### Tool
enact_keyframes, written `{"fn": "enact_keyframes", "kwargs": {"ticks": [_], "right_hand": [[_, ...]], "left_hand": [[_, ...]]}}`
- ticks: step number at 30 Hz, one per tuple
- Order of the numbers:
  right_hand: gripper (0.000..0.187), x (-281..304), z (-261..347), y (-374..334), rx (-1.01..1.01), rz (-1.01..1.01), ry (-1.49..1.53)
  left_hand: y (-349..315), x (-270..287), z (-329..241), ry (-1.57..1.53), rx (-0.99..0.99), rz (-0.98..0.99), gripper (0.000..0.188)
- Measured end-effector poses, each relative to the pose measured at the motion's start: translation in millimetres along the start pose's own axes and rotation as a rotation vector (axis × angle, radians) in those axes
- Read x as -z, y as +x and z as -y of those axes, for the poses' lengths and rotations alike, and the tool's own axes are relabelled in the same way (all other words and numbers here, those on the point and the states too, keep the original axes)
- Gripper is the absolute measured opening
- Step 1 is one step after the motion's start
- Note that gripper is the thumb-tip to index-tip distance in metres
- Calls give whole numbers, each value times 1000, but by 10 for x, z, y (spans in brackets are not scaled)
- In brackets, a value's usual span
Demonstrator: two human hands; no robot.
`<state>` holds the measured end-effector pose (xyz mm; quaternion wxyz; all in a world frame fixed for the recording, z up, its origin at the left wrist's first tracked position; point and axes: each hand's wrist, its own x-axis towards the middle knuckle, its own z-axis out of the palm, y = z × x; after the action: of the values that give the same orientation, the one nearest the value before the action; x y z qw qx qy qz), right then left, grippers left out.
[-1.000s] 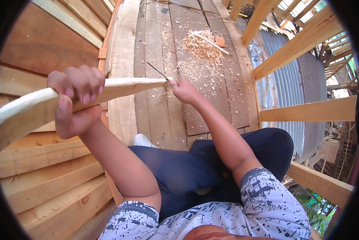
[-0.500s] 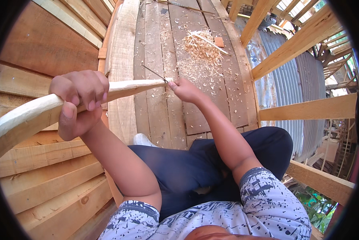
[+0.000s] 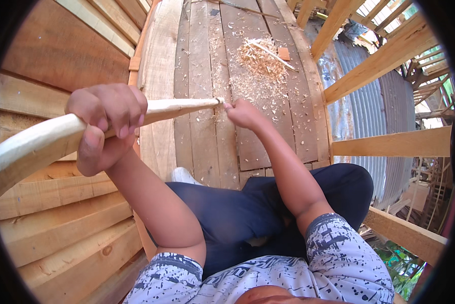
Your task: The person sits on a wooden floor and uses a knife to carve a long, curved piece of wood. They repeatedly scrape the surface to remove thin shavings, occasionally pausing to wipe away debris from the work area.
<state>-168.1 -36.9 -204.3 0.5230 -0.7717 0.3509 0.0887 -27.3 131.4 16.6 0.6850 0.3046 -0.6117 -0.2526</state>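
A long, pale, curved wooden stave (image 3: 179, 106) runs from the left edge towards the middle, tapering to a narrow tip. Its thicker part is wrapped by the fingers of my left hand (image 3: 106, 119). My right hand (image 3: 243, 114) is closed in a pinch just beside the tip. A small dark band (image 3: 220, 101) shows around the stave there. What the right fingers hold is too small to make out.
Wood shavings (image 3: 260, 60) lie heaped on the plank floor (image 3: 202, 142), with a pale stick and a small reddish block among them. Stacked boards (image 3: 60, 218) line the left. Wooden rails (image 3: 389, 147) and corrugated metal sheeting (image 3: 389, 106) are at the right.
The thin dark strand that stuck out near the stave's tip no longer shows; a dark band is seen at the tip. The stave and both hands have shifted slightly right in the picture.
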Motion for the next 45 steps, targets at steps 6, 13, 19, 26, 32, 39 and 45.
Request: {"fn": "enact_keyframes", "kwargs": {"ticks": [6,13,19,26,32,39,45], "right_hand": [[52,46,114,-96,-8,34,-101],[47,-35,-109,28,-74,-20,-102],[44,-33,-76,17,-98,18,-155],[43,-19,60,-60,-72,-21,-165],[46,-14,27,-27,-75,45,-93],[40,-20,129,-90,-83,-165,-445],[33,-20,119,-102,16,-243,-418]], "left_hand": [[-43,14,-14,-2,-4,0,19],[-26,-8,-20,-1,-6,-15,18],[-42,-25,-13,4,-10,-48,19],[-33,11,-1,20,-6,-7,17],[-4,53,10,-32,-8,115,15],[-17,-2,33,-1,-1,58,13],[3,0,18,-10,20,99,13]]}}
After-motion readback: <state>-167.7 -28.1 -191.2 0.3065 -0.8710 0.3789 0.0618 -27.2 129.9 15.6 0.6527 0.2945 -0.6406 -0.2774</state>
